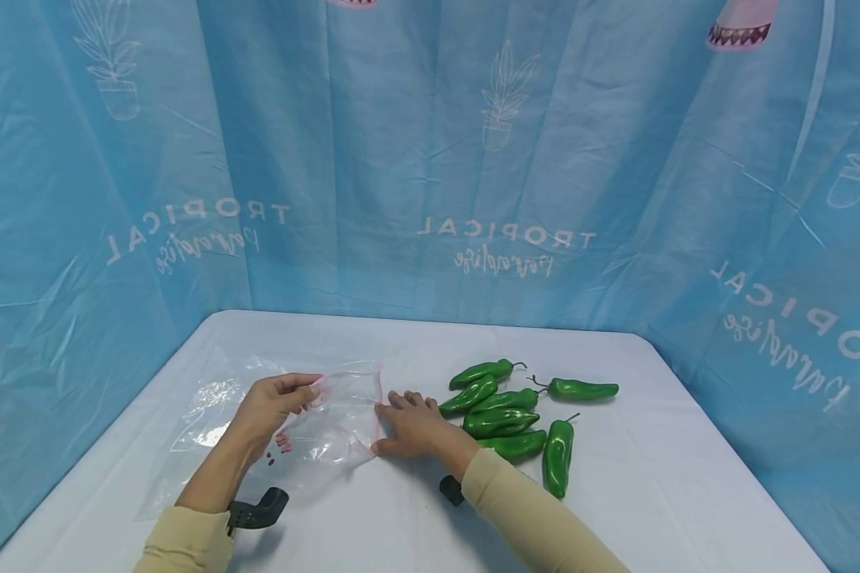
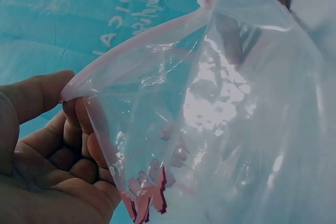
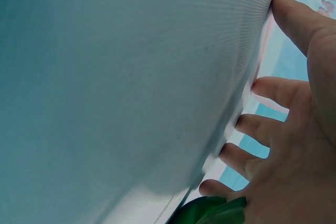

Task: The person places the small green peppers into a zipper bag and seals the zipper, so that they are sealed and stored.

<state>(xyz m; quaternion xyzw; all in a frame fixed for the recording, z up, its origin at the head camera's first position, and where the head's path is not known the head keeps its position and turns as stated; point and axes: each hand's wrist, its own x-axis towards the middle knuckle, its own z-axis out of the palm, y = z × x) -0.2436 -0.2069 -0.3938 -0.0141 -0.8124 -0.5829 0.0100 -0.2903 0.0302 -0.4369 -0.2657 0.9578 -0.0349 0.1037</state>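
A clear plastic zip bag (image 1: 330, 434) with a pinkish seal strip and red printed marks lies spread on the left part of the table. Between thumb and fingers my left hand (image 1: 275, 406) pinches a corner of the bag by its seal; the left wrist view shows that edge raised (image 2: 142, 38). My right hand (image 1: 416, 430) rests with spread fingers on the white cloth, its thumb and fingertips at the bag's pink edge. Just right of that hand lie several green peppers (image 1: 502, 423), partly behind the right forearm.
One green pepper (image 1: 584, 390) lies apart at the right, and another (image 1: 558, 458) points toward the front. The white-covered table (image 1: 659, 493) is bordered by blue printed curtains (image 1: 401, 159) at the back and sides.
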